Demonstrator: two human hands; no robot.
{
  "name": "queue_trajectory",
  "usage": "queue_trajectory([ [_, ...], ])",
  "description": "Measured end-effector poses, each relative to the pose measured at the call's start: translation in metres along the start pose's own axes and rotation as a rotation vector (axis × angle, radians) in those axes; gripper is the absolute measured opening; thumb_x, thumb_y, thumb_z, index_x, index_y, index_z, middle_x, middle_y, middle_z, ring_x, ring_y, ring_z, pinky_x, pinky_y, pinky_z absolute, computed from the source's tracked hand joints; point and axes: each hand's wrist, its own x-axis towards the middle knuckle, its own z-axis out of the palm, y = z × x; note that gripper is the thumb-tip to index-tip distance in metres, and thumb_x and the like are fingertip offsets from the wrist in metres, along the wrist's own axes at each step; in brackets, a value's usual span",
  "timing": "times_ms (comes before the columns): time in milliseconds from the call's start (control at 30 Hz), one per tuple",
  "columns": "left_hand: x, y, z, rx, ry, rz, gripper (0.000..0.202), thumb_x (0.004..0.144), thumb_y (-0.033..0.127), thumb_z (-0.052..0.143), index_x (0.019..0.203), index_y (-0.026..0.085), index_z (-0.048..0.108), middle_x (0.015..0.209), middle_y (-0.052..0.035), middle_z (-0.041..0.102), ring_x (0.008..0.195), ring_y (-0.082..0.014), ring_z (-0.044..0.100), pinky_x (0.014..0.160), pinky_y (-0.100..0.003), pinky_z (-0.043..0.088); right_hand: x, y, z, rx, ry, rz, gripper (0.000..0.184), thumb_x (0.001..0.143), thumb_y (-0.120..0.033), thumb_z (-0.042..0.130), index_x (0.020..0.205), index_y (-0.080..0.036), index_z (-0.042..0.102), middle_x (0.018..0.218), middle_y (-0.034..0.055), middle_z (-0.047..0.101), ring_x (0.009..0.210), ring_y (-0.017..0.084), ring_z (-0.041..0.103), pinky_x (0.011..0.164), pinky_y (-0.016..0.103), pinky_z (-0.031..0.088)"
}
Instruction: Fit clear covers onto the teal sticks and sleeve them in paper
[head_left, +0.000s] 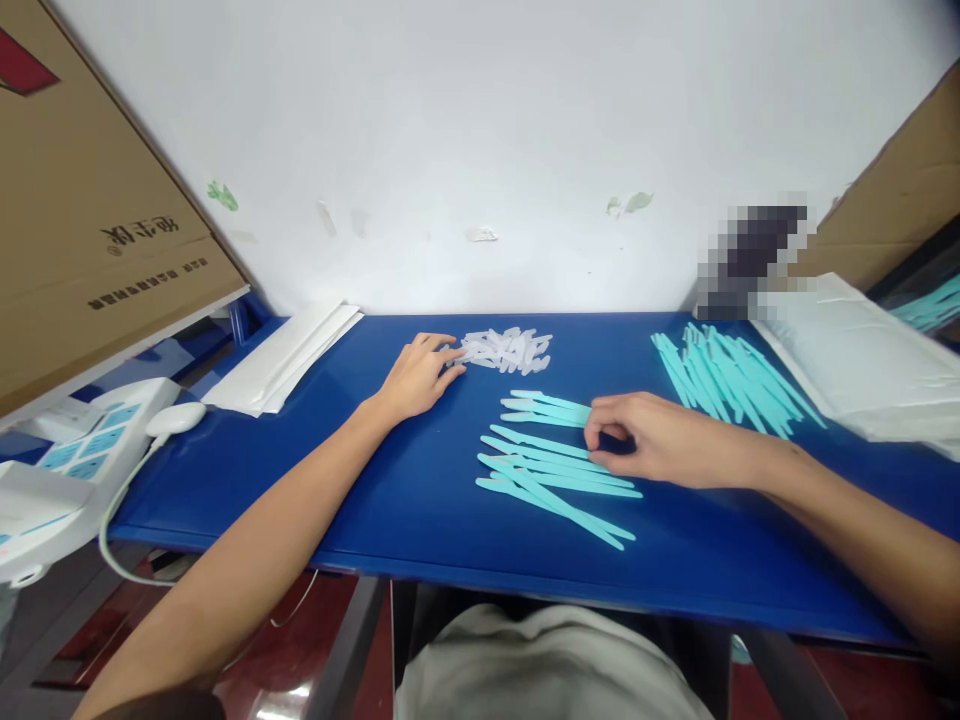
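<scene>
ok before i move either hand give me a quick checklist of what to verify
1. Left hand at the small whitish pieces: ok, it reaches the pile's left edge.
2. Right hand gripping one of the front teal sticks: cannot tell, any contact is hidden.
3. Front teal sticks lying parallel: not ok, some cross at an angle.
4. Far-right teal pile apart from the front sticks: ok, blue tabletop shows between.
5. Flat white stack away from the left hand: ok.
</scene>
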Motion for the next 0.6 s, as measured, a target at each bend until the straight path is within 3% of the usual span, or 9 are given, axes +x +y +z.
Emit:
queue_trajectory([
  [167, 0.001, -0.002, 0.003, -0.035, 0.045, -0.028, 0.027, 0.099, 0.033, 0.057, 0.111, 0.021, 0.078, 0.126, -0.0091, 0.068, 0.112, -0.0298, 0.057, 0.098, -0.048, 0.048, -0.004, 0.005, -0.003, 0.009, -0.095, 0.048, 0.014, 0.083, -0.036, 0.062, 0.077, -0.023, 0.064, 0.082, 0.0029, 0.060, 0.080, 0.021, 0.055, 0.069, 0.031, 0.040],
  [300, 0.001, 0.004, 0.001, -0.104, 0.112, -0.028, 0.023, 0.097, 0.030, 0.058, 0.099, 0.020, 0.079, 0.113, -0.0080, 0.073, 0.106, -0.0278, 0.059, 0.094, -0.045, 0.050, -0.003, 0.007, 0.002, -0.115, -0.010, 0.034, 0.024, 0.085, -0.048, 0.061, 0.088, -0.024, 0.066, 0.073, 0.0028, 0.059, 0.082, 0.025, 0.055, 0.079, 0.037, 0.041],
  [433, -0.001, 0.016, -0.005, -0.206, 0.201, 0.033, 0.024, 0.099, 0.032, 0.056, 0.101, 0.020, 0.076, 0.099, -0.0057, 0.076, 0.097, -0.0239, 0.062, 0.088, -0.039, 0.051, -0.005, 0.012, 0.002, -0.098, 0.016, 0.051, 0.024, 0.088, -0.046, 0.058, 0.090, -0.025, 0.070, 0.071, 0.0040, 0.060, 0.084, 0.026, 0.057, 0.070, 0.034, 0.041],
  [600, -0.003, 0.030, -0.007, -0.327, 0.127, 0.133, 0.024, 0.099, 0.033, 0.055, 0.102, 0.022, 0.076, 0.099, -0.0034, 0.078, 0.090, -0.0206, 0.068, 0.085, -0.036, 0.053, -0.007, 0.017, -0.001, -0.048, 0.026, -0.015, 0.014, 0.084, -0.037, 0.064, 0.078, -0.026, 0.070, 0.078, 0.0038, 0.062, 0.088, 0.027, 0.059, 0.081, 0.039, 0.043],
])
